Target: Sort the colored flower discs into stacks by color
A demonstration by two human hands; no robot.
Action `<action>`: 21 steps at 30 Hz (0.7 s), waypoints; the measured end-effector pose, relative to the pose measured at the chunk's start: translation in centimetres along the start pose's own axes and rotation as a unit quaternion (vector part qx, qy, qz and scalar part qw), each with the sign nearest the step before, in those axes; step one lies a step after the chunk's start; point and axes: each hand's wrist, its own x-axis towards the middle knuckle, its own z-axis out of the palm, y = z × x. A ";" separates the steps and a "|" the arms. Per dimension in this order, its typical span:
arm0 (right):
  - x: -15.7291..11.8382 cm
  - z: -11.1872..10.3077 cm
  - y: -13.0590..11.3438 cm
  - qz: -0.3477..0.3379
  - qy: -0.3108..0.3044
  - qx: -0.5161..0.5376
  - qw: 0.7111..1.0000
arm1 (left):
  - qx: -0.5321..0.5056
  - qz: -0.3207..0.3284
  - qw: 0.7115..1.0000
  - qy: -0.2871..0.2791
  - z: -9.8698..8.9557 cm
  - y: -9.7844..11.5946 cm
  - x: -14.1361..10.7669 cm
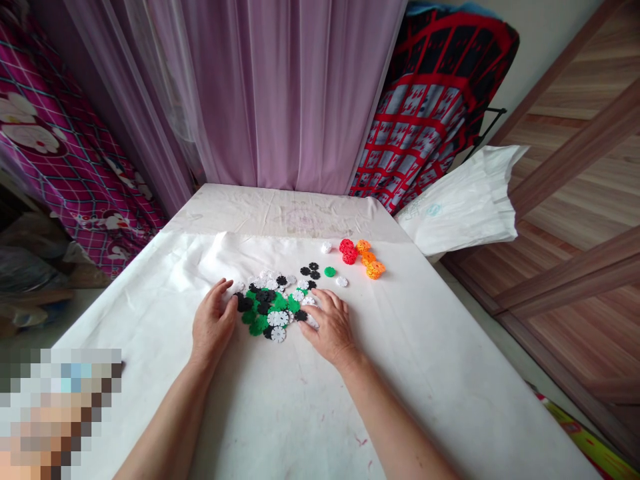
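A loose pile of notched plastic discs, like snowflake building pieces, in white (278,319), green (259,325) and black (243,303), lies on the table between my hands. My left hand (214,320) rests at the pile's left edge, fingers spread, its thumb close to black discs. On the opposite side, my right hand (330,323) lies over the pile's edge with its fingers apart; white and black discs are at its fingertips, and some are partly hidden beneath it. Neither hand visibly grips a disc.
Beyond the pile are red discs (348,251) and orange discs (370,261) in clusters, a green disc (329,272) and several black discs (311,270). White cloth covers the table (280,413). A white bag (465,200) stands past its right edge; a pixelated patch blurs the lower left.
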 end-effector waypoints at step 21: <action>-2.0 -1.8 7.9 0.059 0.165 -0.057 0.983 | 0.013 -0.010 1.000 -0.009 -0.1 -0.1 0.1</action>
